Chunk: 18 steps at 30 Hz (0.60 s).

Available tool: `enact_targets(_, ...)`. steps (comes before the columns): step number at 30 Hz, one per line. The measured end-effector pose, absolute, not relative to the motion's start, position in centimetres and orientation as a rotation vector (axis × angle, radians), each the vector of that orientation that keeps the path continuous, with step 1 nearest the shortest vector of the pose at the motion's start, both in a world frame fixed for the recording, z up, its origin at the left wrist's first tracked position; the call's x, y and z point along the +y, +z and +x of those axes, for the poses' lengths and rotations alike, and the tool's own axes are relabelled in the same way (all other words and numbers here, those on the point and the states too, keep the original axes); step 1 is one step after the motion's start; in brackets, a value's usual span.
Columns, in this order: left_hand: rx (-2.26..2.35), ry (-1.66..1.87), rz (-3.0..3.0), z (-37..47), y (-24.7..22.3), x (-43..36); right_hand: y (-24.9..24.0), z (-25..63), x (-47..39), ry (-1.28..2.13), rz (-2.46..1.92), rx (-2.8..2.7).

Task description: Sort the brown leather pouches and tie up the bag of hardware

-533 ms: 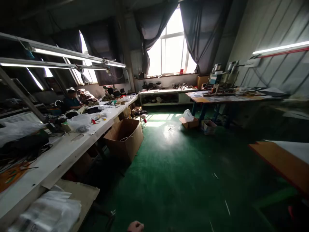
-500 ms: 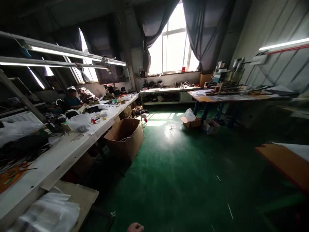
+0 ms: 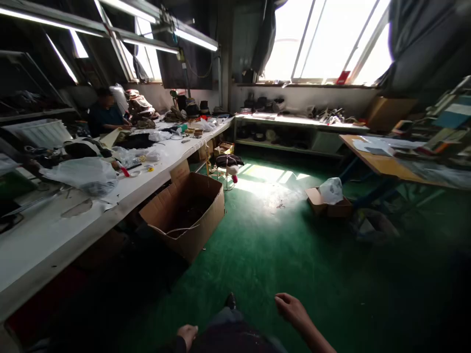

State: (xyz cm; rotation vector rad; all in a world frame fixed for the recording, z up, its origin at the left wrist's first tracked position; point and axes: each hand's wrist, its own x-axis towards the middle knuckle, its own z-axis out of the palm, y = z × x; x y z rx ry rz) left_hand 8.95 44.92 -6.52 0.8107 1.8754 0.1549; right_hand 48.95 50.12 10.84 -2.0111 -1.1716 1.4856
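My left hand [image 3: 188, 335] is at the bottom edge, fingers curled, with nothing visible in it. My right hand [image 3: 292, 309] hangs over the green floor [image 3: 279, 245] with loosely bent, separated fingers and holds nothing. Between the hands show my dark trouser leg and a dark shoe [image 3: 230, 300]. Nearest ahead on the left stands an open cardboard box [image 3: 186, 215] against the long white workbench [image 3: 55, 230].
The workbench carries plastic bags [image 3: 83, 175], tools and clutter; a seated person [image 3: 105, 113] works at its far end. A small stool [image 3: 228, 166] stands on the floor, and a small box with a white bag [image 3: 331, 196]. A wooden table [image 3: 382, 164] stands right, shelves under the window.
The view has moved forward into the room and tilted down. Both hands and my leg have come into sight; before, only a bit of one hand showed at the bottom edge.
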Motion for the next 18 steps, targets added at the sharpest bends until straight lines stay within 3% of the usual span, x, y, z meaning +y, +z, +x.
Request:
enact_targets(6,1.699,0.309,0.736,16.1,-4.2,71.0,4.2,57.3,66.1,1.54,-2.11,-0.981)
enact_targets(10,1.691,0.452,0.703,20.3,-5.3,86.8,0.8,62.3,81.0,1.571,-2.122,-1.01)
enact_targets(14,1.778,0.534,0.558,21.8,-6.6,96.8,3.6,60.8,101.0,1.6,-2.078,-1.333)
enact_targets(18,1.865,0.626,0.41,20.3,-5.1,101.3,7.7,52.0,120.3,1.696,-1.859,-1.693)
